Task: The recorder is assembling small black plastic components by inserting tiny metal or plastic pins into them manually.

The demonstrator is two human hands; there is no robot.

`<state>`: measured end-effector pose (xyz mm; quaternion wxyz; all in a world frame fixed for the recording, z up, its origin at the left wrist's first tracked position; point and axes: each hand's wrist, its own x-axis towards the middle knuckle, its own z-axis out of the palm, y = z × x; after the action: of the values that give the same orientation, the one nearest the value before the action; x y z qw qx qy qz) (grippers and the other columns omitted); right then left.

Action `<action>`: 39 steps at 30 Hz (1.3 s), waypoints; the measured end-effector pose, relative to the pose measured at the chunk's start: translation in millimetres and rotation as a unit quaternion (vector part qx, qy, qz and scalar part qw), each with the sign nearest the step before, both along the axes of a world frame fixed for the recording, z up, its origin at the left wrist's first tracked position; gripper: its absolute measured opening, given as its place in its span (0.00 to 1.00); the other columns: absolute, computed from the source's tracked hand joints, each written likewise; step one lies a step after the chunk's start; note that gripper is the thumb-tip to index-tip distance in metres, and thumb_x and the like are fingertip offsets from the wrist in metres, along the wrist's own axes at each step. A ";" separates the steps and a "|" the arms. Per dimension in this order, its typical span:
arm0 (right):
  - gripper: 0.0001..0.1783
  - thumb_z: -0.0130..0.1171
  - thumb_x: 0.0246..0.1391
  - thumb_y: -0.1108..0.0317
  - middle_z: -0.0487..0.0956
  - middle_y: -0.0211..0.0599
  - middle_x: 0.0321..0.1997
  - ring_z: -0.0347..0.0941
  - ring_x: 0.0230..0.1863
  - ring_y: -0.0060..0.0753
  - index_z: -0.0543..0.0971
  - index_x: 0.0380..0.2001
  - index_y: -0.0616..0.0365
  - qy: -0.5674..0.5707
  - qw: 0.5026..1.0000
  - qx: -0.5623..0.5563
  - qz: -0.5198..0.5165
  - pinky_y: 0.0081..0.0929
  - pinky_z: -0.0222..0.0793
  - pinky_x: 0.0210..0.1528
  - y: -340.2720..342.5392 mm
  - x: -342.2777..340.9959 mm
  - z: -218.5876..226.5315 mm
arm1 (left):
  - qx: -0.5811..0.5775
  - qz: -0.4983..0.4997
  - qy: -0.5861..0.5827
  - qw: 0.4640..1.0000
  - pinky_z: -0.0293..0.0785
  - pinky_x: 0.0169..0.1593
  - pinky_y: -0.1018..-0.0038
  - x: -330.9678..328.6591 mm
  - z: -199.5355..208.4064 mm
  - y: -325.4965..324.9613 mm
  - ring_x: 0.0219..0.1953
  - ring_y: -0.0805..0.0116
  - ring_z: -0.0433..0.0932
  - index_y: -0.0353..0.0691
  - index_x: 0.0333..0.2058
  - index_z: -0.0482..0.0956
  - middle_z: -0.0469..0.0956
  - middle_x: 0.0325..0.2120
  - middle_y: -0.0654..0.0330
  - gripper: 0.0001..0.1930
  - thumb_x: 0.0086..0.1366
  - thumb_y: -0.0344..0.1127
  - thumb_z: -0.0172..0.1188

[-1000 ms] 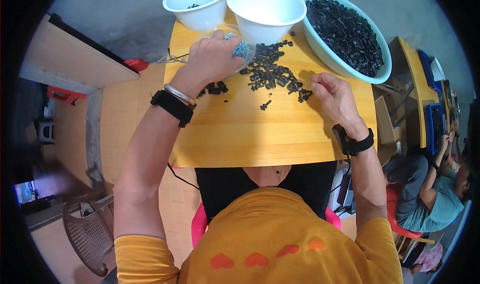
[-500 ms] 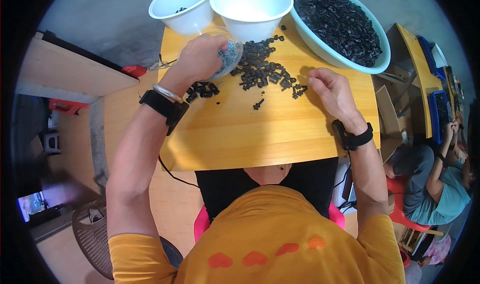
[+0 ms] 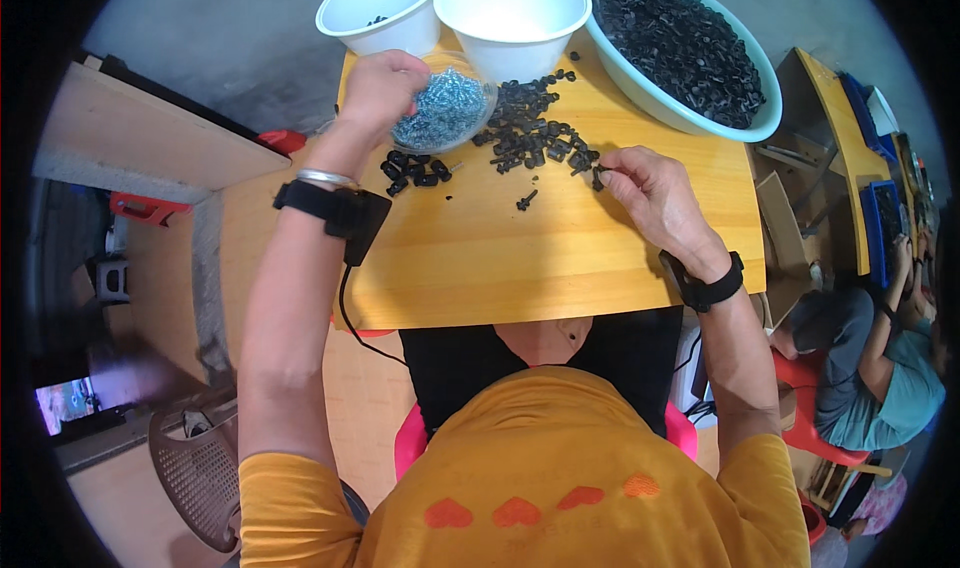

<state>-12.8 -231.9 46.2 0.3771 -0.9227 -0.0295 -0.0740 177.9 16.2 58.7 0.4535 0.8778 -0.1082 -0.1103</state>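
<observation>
My left hand (image 3: 381, 93) is at the left rim of a clear round tub (image 3: 447, 108) full of small shiny metal screws. Its fingers are curled together, and whatever they hold is hidden. With thumb and forefinger my right hand (image 3: 655, 196) pinches a small black plastic part (image 3: 598, 177) at the right end of a loose pile of black plastic parts (image 3: 535, 133). One narrow black piece (image 3: 526, 201) lies apart, nearer to me. Another little group of black parts (image 3: 412, 171) sits just in front of the tub.
Two white bowls (image 3: 512, 18) stand at the table's back; the left bowl (image 3: 380, 10) has a few dark pieces inside. A large pale-blue basin (image 3: 765, 118) heaped with black parts fills the back right. At far right, another person (image 3: 880, 388) sits by blue trays (image 3: 882, 223).
My left hand has drawn back from over the screws to the tub's left rim, uncovering them. My right hand has moved slightly left and down and now pinches a black part.
</observation>
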 end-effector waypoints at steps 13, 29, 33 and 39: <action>0.06 0.49 0.47 0.73 0.75 0.46 0.24 0.71 0.27 0.48 0.75 0.26 0.62 0.087 0.995 0.018 0.049 0.34 0.66 0.32 0.1 19.2 -24.4 | -0.157 -0.139 0.255 0.944 0.58 0.18 0.84 -97.8 13.0 -62.6 0.17 0.79 0.67 0.36 0.30 0.75 0.71 0.18 0.65 0.05 0.53 0.28 0.56; 0.11 0.47 0.53 0.72 0.70 0.26 0.22 0.62 0.23 0.16 0.74 0.37 0.66 0.129 0.920 0.364 -0.068 0.15 0.60 0.25 -16.3 32.4 -31.3 | 0.157 -0.199 -0.185 0.950 0.68 0.37 0.63 -112.5 -42.6 -99.3 0.34 0.53 0.71 0.43 0.35 0.74 0.69 0.29 0.54 0.12 0.48 0.31 0.57; 0.10 0.48 0.55 0.70 0.72 0.25 0.30 0.64 0.28 0.14 0.73 0.38 0.62 0.165 0.928 0.329 -0.063 0.12 0.62 0.31 -19.0 26.8 -32.1 | 0.122 -0.200 -0.190 0.954 0.68 0.38 0.65 -116.3 -36.1 -89.8 0.34 0.54 0.71 0.42 0.40 0.73 0.68 0.29 0.54 0.18 0.47 0.31 0.59; 0.07 0.50 0.52 0.72 0.71 0.28 0.22 0.64 0.24 0.19 0.75 0.31 0.64 0.095 0.944 0.306 -0.082 0.17 0.62 0.28 -16.3 13.5 -35.6 | -0.021 -0.177 -0.164 0.970 0.69 0.39 0.65 -119.2 -40.6 -71.9 0.32 0.53 0.72 0.37 0.41 0.71 0.70 0.33 0.51 0.16 0.50 0.26 0.54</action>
<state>0.6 -248.3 10.6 0.6349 -0.7650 0.1060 -0.0223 58.7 -55.6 18.2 0.4213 0.8410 -0.3370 -0.0408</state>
